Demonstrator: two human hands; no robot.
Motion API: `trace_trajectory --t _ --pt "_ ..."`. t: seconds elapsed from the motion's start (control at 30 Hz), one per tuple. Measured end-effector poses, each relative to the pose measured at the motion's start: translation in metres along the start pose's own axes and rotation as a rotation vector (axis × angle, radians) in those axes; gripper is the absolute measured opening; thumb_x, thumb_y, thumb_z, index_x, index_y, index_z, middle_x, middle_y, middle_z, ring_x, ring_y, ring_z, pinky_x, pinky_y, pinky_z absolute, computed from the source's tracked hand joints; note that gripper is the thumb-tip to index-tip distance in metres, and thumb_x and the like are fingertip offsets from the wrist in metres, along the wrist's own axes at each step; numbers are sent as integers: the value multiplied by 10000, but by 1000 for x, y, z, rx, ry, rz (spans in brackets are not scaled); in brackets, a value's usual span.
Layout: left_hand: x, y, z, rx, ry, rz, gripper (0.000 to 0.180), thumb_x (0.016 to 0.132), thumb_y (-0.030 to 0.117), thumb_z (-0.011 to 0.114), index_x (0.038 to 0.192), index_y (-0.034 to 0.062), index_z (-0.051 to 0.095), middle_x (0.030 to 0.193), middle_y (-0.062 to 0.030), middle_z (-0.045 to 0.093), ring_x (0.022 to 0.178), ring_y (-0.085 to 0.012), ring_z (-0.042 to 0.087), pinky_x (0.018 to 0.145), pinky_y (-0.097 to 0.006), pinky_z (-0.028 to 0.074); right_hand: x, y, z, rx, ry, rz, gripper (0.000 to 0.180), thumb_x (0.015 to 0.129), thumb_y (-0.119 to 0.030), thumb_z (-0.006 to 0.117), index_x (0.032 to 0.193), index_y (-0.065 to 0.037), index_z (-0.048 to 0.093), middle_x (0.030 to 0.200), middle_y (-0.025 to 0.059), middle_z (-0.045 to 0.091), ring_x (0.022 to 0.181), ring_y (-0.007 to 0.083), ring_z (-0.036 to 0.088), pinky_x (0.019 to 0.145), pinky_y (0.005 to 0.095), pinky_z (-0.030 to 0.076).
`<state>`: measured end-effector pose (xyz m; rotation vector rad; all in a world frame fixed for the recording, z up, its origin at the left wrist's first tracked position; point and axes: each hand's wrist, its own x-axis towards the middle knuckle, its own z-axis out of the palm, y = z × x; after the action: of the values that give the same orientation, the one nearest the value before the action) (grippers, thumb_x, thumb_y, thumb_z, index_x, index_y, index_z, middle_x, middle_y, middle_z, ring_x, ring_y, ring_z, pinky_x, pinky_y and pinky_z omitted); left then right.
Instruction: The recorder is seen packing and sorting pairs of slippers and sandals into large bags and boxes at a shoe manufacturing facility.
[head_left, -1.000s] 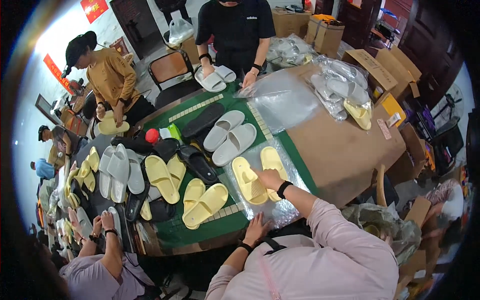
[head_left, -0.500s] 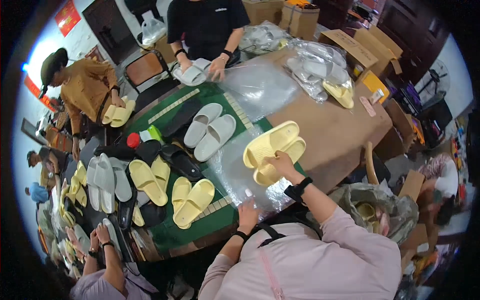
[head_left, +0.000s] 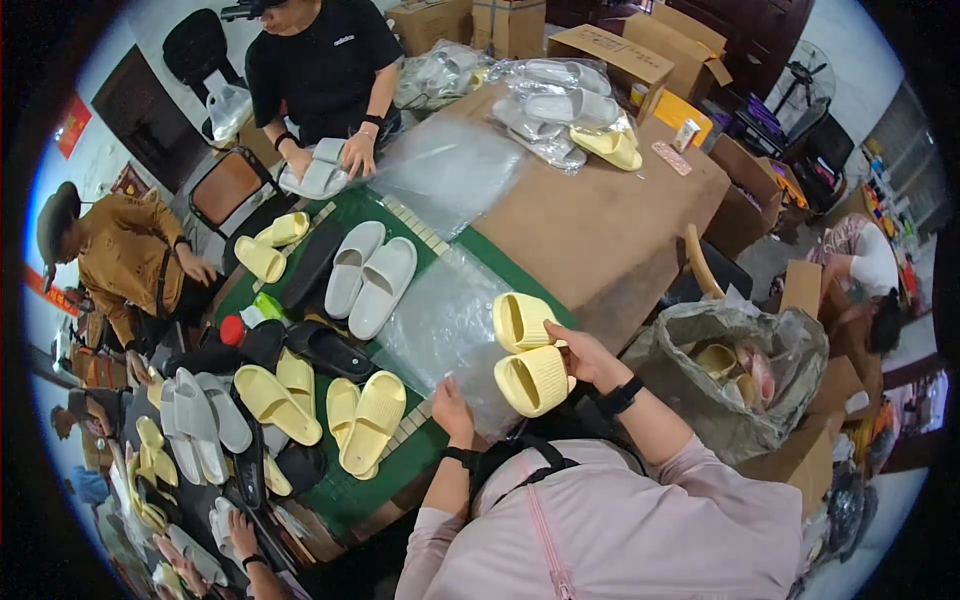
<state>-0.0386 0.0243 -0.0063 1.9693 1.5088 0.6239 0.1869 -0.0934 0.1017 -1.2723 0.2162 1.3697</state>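
In my right hand (head_left: 582, 356) is a pair of yellow slide slippers (head_left: 532, 380), gripped at one side with the strap openings facing the table. They are above the near right corner of a clear plastic bag (head_left: 440, 315) lying flat on the green mat (head_left: 485, 245). My left hand (head_left: 452, 408) has its fingers closed on the bag's near edge. Beyond the bag lies a grey slipper pair (head_left: 382, 285). To the left are a yellow pair (head_left: 366, 425), another yellow pair (head_left: 280, 398) and black slippers (head_left: 335, 348).
Across the table a person (head_left: 325, 90) handles grey slippers (head_left: 322, 172). Another person in brown (head_left: 130, 255) stands at the left. Bagged slippers (head_left: 565, 105) lie at the far right. An open sack (head_left: 725, 370) stands beside my right arm, with cardboard boxes (head_left: 745, 195) beyond.
My right hand has drawn the yellow pair nearer and turned it. My left hand has shifted along the bag. The person in brown has let go of a yellow pair at the table's edge.
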Motion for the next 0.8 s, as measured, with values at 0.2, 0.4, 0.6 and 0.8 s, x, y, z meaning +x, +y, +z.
trace_trajectory --t 0.2,0.4,0.6,0.8 --pt "10 -6 8 -428 103 -79 305 932 215 447 969 -45 603 891 -198 641 825 -299 628 722 -367 475 -32 2 -25 68 -15 -72 254 837 -274 603 992 -76 565 862 78 618 704 159 593 639 288 495" --pt "3 22 15 -452 -99 76 318 949 194 413 1114 -35 561 1004 -200 628 922 -275 615 797 -341 464 -36 17 -34 25 -33 -39 259 814 -174 596 1029 -33 566 864 81 622 708 166 599 659 279 509" --pt "-6 32 8 -500 -186 112 340 947 153 399 1235 -13 470 1129 -192 569 1030 -293 556 878 -347 421 -3 44 -31 -72 21 91 101 777 -139 621 807 -44 602 710 41 583 588 132 558 523 261 464" --pt "-24 53 -19 -252 -284 394 361 946 136 350 1260 -16 440 1280 -196 463 1192 -337 428 1002 -387 323 22 39 -24 -110 220 -82 106 788 -129 604 792 -24 595 711 66 587 550 147 553 491 284 462"
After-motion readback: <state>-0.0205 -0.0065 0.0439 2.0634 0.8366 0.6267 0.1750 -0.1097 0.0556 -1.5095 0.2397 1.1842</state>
